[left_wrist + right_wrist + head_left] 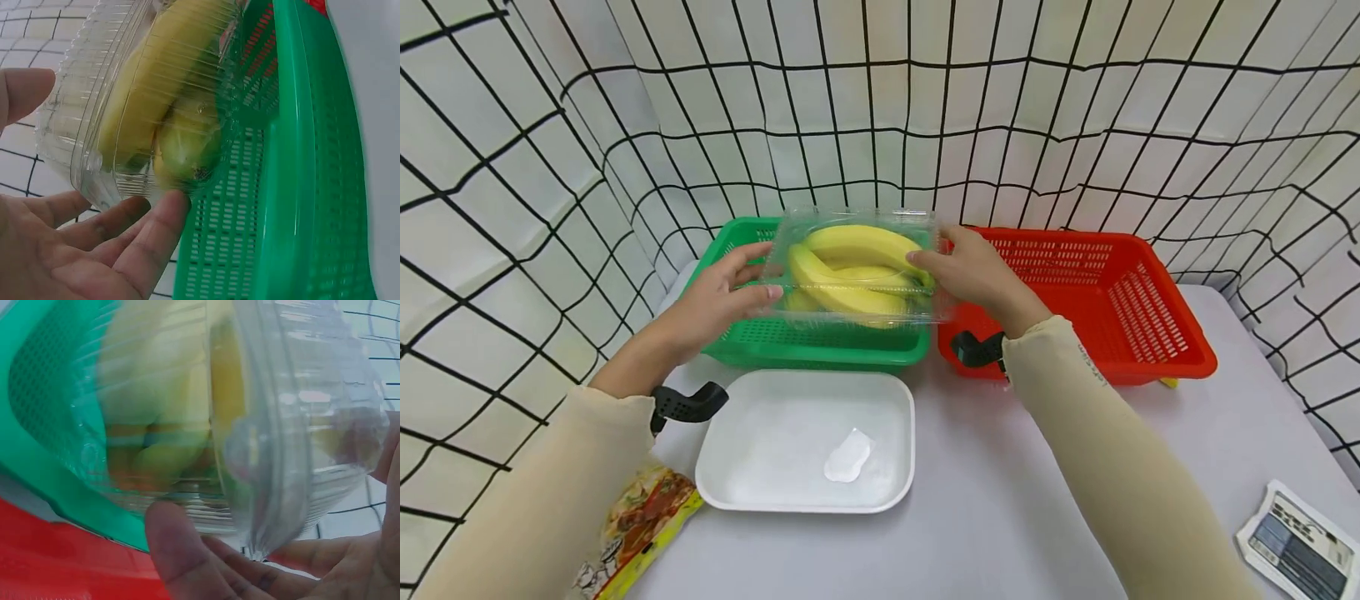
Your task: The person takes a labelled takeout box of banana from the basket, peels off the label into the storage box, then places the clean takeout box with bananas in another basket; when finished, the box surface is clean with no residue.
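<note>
clamshell box [262, 425] blurred, snack packet [636, 521] half hidden — sleeve

I get bright, even light with soft, faint shadows. My head view bows the grid [550, 125] lines at the edges. Glare streaks the clear box [112, 94]. The right wrist view is blurred and out of focus.
</note>
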Tool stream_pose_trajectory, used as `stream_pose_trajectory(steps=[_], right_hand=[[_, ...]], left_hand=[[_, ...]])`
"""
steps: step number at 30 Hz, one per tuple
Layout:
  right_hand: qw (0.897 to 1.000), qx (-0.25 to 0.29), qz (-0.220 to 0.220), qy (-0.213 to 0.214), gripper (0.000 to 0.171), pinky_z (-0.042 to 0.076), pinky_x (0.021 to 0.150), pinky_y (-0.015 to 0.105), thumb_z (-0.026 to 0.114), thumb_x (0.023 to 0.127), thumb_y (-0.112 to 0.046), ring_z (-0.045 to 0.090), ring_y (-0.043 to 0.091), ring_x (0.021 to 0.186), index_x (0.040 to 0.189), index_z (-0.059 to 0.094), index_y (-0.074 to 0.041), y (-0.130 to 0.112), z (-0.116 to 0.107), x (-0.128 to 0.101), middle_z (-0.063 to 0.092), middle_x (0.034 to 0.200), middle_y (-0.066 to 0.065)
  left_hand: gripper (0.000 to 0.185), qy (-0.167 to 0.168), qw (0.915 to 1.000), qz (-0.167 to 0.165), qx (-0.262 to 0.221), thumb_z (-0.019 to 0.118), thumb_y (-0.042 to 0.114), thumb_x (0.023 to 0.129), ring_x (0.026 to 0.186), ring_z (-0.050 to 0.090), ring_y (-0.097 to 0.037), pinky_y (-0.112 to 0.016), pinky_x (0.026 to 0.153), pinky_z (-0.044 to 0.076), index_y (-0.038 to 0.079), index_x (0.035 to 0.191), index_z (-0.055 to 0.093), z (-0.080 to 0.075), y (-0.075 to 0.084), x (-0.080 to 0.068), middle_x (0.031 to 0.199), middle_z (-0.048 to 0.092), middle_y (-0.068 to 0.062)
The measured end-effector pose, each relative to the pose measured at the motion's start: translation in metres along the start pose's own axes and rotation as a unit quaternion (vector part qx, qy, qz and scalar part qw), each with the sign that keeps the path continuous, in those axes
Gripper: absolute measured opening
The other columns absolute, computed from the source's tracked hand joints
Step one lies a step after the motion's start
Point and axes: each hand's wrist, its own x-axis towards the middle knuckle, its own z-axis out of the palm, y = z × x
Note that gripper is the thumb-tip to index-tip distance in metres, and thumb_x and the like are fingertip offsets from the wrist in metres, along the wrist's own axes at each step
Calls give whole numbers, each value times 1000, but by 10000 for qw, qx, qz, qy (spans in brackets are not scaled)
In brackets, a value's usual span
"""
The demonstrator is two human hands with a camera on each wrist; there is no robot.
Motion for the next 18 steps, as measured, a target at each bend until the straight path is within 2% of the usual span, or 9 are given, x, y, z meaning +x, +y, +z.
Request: stream_pose_trajectory(steps=[3, 6, 11, 13, 18], right_hand=[[9997, 249, -3, -88, 63, 49, 107, 52, 63, 102, -42, 52, 26, 124, 157, 43, -17, 0, 8, 11, 56, 136, 5], [9987, 448, 66, -227, 63, 48, 108, 52, 63, 102, -40, 53, 27, 126, 158, 42, -18, 0, 16, 21, 55, 141, 6], [9963, 677, 346, -403, 78, 46, 112, 51, 63, 102, -38, 51, 29, 132, 166, 25, -14, 2, 29, 35, 38, 162, 9], [9959, 665, 429, -433, 82, 46, 113, 50, 63, 103, -38, 55, 29, 126, 167, 19, -12, 4, 33, 38, 34, 165, 10], [9966, 509, 444, -477, 81, 47, 111, 48, 62, 103, -37, 68, 31, 95, 166, 19, -8, 6, 42, 44, 44, 154, 13]], left_hand=[[78, 29, 9999, -74, -76, 58, 26, 107, 140, 50, -41, -52, 114, 44, 17, 168, 11, -6, -7, 5, 167, 28, -19], [79, 38, 9997, -164, -158, 57, 25, 106, 141, 48, -43, -55, 116, 41, 17, 169, 9, -10, -14, 8, 167, 28, -21], [81, 0, 9992, -402, -43, 57, 26, 106, 143, 45, -46, -61, 118, 35, 16, 169, 5, -16, -29, 14, 167, 27, -24], [83, -62, 9986, -520, 48, 56, 27, 107, 143, 44, -47, -62, 119, 34, 16, 169, 3, -18, -35, 16, 166, 27, -26], [85, -182, 9966, -779, 205, 56, 31, 106, 141, 46, -50, -64, 119, 32, 17, 169, 0, -24, -44, 19, 164, 30, -28]])
